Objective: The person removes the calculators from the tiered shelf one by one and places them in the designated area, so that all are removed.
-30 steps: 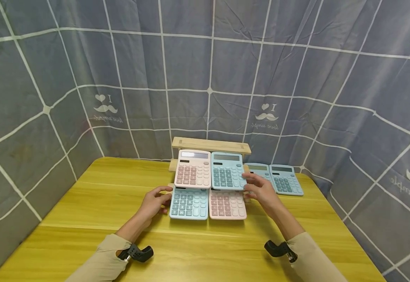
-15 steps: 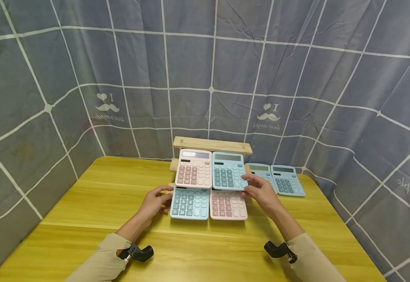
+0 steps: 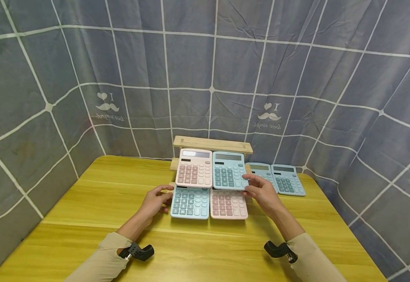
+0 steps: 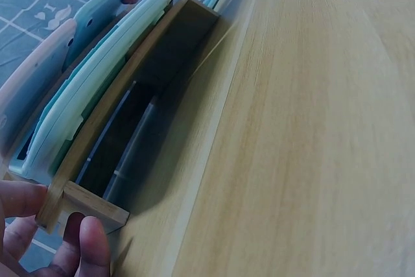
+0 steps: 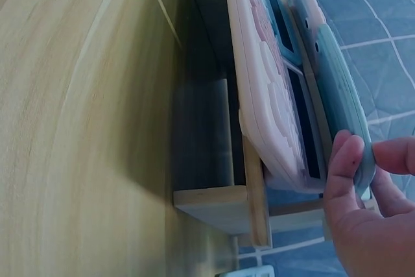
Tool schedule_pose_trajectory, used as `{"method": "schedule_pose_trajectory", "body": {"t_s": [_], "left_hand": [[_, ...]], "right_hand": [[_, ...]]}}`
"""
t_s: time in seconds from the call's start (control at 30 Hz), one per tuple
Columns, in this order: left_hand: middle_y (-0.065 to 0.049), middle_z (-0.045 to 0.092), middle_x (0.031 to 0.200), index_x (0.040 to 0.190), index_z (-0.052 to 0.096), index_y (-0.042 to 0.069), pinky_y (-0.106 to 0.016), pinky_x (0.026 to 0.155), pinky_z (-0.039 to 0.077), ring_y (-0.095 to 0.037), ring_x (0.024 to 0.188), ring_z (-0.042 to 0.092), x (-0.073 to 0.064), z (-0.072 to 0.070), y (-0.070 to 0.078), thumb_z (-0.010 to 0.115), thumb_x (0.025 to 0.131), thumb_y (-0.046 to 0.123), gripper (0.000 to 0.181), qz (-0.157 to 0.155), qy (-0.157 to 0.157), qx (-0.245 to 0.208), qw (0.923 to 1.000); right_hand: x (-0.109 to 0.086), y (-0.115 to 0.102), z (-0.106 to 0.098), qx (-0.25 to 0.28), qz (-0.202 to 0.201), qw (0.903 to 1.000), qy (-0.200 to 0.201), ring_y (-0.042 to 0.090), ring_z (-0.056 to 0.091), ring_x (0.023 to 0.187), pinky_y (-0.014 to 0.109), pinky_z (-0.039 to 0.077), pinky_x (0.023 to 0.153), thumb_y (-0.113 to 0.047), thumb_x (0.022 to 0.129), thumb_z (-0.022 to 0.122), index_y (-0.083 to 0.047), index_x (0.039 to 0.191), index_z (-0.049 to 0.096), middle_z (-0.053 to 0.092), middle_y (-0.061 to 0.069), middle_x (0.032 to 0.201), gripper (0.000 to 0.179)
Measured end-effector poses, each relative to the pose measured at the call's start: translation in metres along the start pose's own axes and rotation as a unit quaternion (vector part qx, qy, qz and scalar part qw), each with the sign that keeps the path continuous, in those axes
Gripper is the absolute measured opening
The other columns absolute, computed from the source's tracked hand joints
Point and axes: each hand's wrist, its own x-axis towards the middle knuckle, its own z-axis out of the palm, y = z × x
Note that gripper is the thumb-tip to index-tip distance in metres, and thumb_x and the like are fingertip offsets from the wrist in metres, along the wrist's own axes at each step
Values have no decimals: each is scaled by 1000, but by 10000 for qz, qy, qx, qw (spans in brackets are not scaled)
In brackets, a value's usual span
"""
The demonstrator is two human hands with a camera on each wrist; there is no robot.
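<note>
On a tiered wooden rack (image 3: 213,144), a pink calculator (image 3: 193,168) and a blue calculator (image 3: 229,171) lean side by side on the upper tier. Below them stand another blue calculator (image 3: 190,203) at left and a pink one (image 3: 228,205) at right, their tops hidden by the upper pair. My left hand (image 3: 153,203) grips the left end of the lower wooden shelf (image 4: 97,205), beside the lower blue calculator. With thumb and fingers on either face, my right hand (image 5: 369,212) pinches the lower right corner of the upper blue calculator.
Two more blue calculators (image 3: 286,180) lie on the wooden table (image 3: 96,196) to the right, behind my right hand; one is partly covered. A grey curtain with white lines (image 3: 187,62) hangs behind the table and along its sides.
The fingers of my right hand have drawn slightly closer together at the upper blue calculator's corner. My left hand and all calculators keep their places; the head view shifts a little.
</note>
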Motion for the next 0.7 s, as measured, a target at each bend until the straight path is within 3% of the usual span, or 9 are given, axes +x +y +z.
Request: {"method": "schedule_pose_trajectory", "body": {"t_s": [0.4, 0.57, 0.7], "left_hand": [[-13, 66, 102, 127, 63, 7, -28, 59, 54, -23, 83, 62, 1, 0, -1, 62, 99, 14, 29, 11, 2, -2, 10000], [-13, 65, 103, 127, 63, 9, -27, 59, 54, -23, 83, 61, 2, -1, -2, 61, 99, 14, 29, -31, 6, 9, 10000], [-13, 66, 104, 128, 63, 9, -27, 60, 54, -22, 83, 61, 2, -1, -2, 60, 99, 14, 29, -15, -12, 11, 10000]], "right_hand": [[-4, -4, 1, 170, 109, 9997, 100, 15, 57, 89, 29, 58, 82, 5, 95, 57, 6, 140, 51, 49, 4, 100, 45], [-7, -7, 0, 214, 113, 9996, 147, 17, 62, 89, 31, 58, 83, 5, 94, 59, 7, 139, 51, 52, 5, 106, 46], [-9, -9, -1, 232, 64, 9996, 169, 20, 66, 89, 33, 58, 85, 4, 94, 59, 8, 139, 51, 53, 5, 102, 46]]}}
